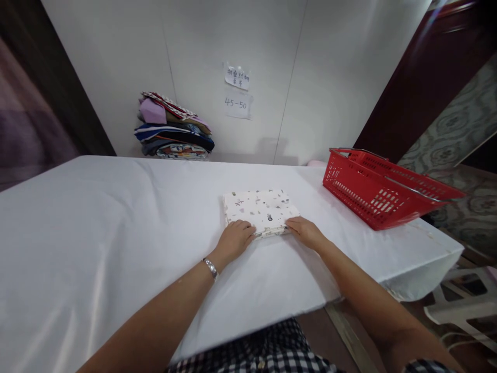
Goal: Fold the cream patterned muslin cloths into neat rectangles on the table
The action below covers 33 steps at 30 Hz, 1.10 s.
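A folded white cloth with small dark prints (261, 208) lies flat on the white table (116, 233), a little right of centre. My left hand (236, 237) rests on its near left corner, fingers curled over the edge. At the near right corner my right hand (305, 230) touches the cloth's edge with its fingertips. Both hands grip the near edge of the folded cloth. A silver bracelet sits on my left wrist.
A red plastic basket (373, 194) stands at the table's right side. A stack of folded colourful cloths (173, 129) lies at the back against the white wall, below two paper notes (237, 90). A white stool (462, 305) stands off the table's right edge.
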Motion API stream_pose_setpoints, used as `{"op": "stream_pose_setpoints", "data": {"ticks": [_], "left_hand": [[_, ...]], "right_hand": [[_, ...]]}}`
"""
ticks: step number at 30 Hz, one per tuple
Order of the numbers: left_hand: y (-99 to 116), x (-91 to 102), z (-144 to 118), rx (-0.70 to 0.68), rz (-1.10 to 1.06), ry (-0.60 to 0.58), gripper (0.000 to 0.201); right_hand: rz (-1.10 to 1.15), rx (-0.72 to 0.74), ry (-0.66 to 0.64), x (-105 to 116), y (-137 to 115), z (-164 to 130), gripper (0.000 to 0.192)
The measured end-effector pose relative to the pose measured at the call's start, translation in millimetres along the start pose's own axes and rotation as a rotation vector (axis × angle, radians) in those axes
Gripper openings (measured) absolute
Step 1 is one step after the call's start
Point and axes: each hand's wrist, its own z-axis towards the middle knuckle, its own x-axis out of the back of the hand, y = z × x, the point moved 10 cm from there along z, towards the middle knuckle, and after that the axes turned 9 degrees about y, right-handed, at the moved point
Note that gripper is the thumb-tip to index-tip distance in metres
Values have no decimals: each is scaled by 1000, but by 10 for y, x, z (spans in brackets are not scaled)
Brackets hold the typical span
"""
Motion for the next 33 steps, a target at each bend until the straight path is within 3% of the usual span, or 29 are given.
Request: {"op": "stream_pose_setpoints", "data": {"ticks": [5,11,16,22,26,29,33], "left_hand": [[-10,5,0,3,9,6,21],[12,6,1,-12,56,-11,25],[47,6,-4,-43,87,1,25],[55,-20,-38,-59,90,9,25],[55,-26,-39,-54,76,19,28],[61,-9,-40,-46,59,23,28],[73,38,-73,-24,19,23,28]], "right_hand": [[-112,82,-13,-12,-66,48,27],[-179,135,111,12,-63,-49,27],[-116,121,133,-46,-42,-114,28],[76,9,159,109,-49,-111,26],[182,-98,164,151,-60,130,31],[246,-80,198,135,-201,483,36],[232,-36,115,-120,-438,926,45]]}}
